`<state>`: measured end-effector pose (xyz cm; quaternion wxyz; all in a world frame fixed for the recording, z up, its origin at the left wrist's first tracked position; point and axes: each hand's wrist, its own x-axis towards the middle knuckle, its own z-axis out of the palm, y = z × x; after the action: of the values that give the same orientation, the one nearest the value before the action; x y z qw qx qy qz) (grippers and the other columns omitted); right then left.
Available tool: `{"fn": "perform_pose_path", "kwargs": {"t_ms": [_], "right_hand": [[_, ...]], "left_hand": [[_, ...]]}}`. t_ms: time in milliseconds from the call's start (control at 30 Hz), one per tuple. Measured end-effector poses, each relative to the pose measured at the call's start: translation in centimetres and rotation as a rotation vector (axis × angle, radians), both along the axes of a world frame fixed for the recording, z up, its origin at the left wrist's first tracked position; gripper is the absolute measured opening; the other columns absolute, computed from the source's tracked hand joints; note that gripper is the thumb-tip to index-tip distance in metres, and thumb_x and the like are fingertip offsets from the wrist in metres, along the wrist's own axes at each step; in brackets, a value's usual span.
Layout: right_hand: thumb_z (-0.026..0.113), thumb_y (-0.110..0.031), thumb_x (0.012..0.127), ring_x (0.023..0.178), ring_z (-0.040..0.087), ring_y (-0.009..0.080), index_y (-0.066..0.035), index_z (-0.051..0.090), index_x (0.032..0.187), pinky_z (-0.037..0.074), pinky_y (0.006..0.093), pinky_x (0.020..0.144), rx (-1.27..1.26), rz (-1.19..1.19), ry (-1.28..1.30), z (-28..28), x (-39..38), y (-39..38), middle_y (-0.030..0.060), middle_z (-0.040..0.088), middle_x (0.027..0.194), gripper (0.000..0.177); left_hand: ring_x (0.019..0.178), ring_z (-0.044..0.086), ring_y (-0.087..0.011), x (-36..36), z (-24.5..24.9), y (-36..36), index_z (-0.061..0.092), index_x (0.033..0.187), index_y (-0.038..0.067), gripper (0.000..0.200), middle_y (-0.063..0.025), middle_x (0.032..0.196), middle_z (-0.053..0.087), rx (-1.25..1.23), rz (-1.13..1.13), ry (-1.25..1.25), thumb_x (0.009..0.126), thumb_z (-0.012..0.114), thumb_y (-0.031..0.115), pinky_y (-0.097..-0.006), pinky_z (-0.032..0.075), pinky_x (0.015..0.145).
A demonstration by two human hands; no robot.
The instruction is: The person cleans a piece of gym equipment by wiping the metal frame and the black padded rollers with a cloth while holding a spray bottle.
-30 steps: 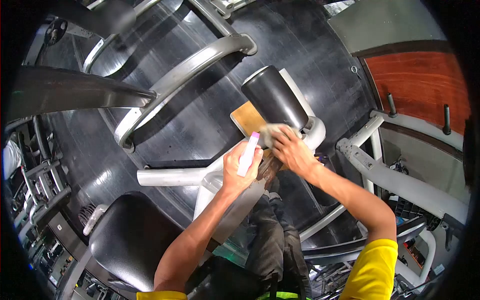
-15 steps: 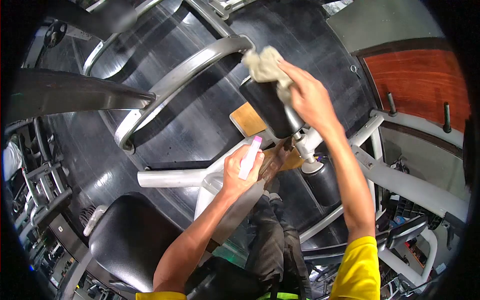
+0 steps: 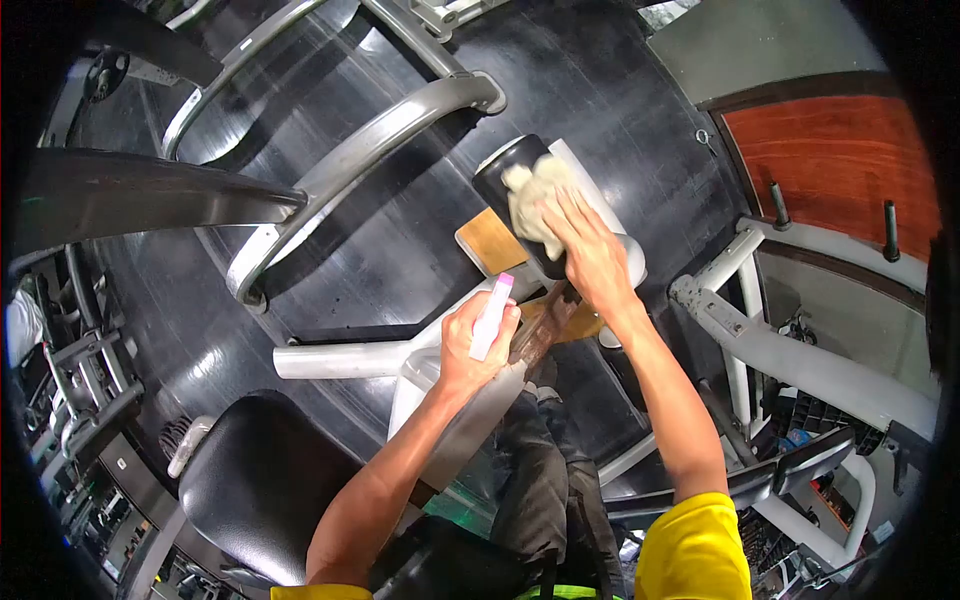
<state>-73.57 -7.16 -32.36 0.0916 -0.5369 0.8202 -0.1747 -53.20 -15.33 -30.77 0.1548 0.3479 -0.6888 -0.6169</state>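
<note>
My right hand [image 3: 590, 255] presses a crumpled cream cloth [image 3: 540, 205] against a black padded roller [image 3: 508, 162] on a gym machine. Its fingers lie over the cloth, which covers much of the roller's middle. My left hand [image 3: 470, 345] is wrapped round what looks like a spray bottle [image 3: 490, 318], seen from above as a narrow white head with a pink tip. The bottle's body is hidden below the hand. That hand is just above the machine's light grey frame [image 3: 345, 361], to the lower left of the roller.
A black padded seat [image 3: 265, 485] is at the lower left. A curved metal tube [image 3: 400, 130] arches over the black floor mat [image 3: 590, 80]. Grey frame bars [image 3: 800, 350] stand on the right, near a red-brown panel [image 3: 830, 165]. A wooden plate [image 3: 490, 243] lies beside the roller.
My right hand and the cloth have moved down and left, from the roller's upper end onto its middle. The padded roller assembly has turned, showing a white tube beside it. My left hand is almost still.
</note>
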Motion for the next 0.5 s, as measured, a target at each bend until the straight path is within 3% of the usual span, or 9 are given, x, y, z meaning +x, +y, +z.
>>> {"fn": "perform_pose_path", "kwargs": {"t_ms": [167,233,300,333,367,433,500], "right_hand": [[0.056,0.015,0.072,0.135,0.048,0.0291,-0.017,0.058,0.135,0.046,0.0416,0.107,0.150,-0.059,-0.132,2.3,0.6,7.3,0.0140,0.052,0.143,0.071],[0.054,0.010,0.077,0.125,0.056,0.0340,-0.012,0.059,0.131,0.050,0.0434,0.100,0.091,-0.083,-0.284,3.2,-0.2,8.5,0.0184,0.061,0.131,0.059],[0.050,0.000,0.085,0.111,0.064,0.0381,-0.006,0.059,0.127,0.050,0.0434,0.095,0.335,-0.350,-0.648,5.4,-1.8,9.0,0.0229,0.067,0.114,0.043],[0.046,-0.008,0.091,0.103,0.068,0.0328,-0.002,0.057,0.126,0.049,0.0395,0.092,0.178,-0.378,-0.648,5.0,-2.2,9.6,0.0232,0.070,0.102,0.038],[0.046,-0.007,0.092,0.104,0.067,0.0244,0.000,0.057,0.127,0.049,0.0367,0.092,0.072,-0.429,-0.666,4.5,-2.8,9.8,0.0203,0.070,0.106,0.038],[0.041,-0.004,0.096,0.115,0.058,0.0165,0.000,0.055,0.132,0.045,0.0324,0.098,-0.045,-0.434,-0.679,5.6,-3.9,8.0,0.0084,0.065,0.124,0.039],[0.046,-0.001,0.088,0.120,0.060,0.0253,-0.001,0.057,0.131,0.043,0.0347,0.102,-0.275,-0.428,-0.561,5.3,-3.8,3.9,0.0191,0.065,0.126,0.045]], "left_hand": [[0.052,0.058,-0.0082,0.1,-0.3,0.2,0.064,0.092,0.002,0.009,-0.0027,0.064,0.061,-0.037,0.001,0.016,0.093,0.066,0.011,-0.0263,0.046,0.048],[0.051,0.058,-0.0087,0.1,-0.4,0.3,0.064,0.092,0.002,0.009,-0.0030,0.064,0.061,-0.010,-0.010,0.021,0.092,0.067,0.011,-0.0267,0.046,0.048],[0.051,0.059,-0.0090,0.0,-0.2,0.1,0.064,0.092,0.002,0.009,-0.0032,0.064,0.062,-0.022,-0.012,0.020,0.092,0.067,0.011,-0.0269,0.046,0.048],[0.050,0.059,-0.0093,0.0,-0.1,0.1,0.064,0.091,0.002,0.009,-0.0033,0.064,0.062,-0.032,-0.011,0.017,0.092,0.067,0.011,-0.0270,0.046,0.048],[0.050,0.059,-0.0093,0.0,-0.2,0.2,0.064,0.091,0.002,0.009,-0.0033,0.064,0.062,-0.032,-0.010,0.017,0.092,0.067,0.011,-0.0270,0.046,0.048],[0.051,0.059,-0.0099,0.1,-0.3,0.3,0.064,0.092,0.002,0.009,-0.0034,0.064,0.061,-0.032,-0.015,0.017,0.092,0.067,0.010,-0.0271,0.046,0.048],[0.051,0.060,-0.0099,0.1,-0.3,0.3,0.064,0.092,0.002,0.009,-0.0036,0.064,0.061,-0.077,-0.024,0.032,0.092,0.067,0.010,-0.0273,0.046,0.049]]}}
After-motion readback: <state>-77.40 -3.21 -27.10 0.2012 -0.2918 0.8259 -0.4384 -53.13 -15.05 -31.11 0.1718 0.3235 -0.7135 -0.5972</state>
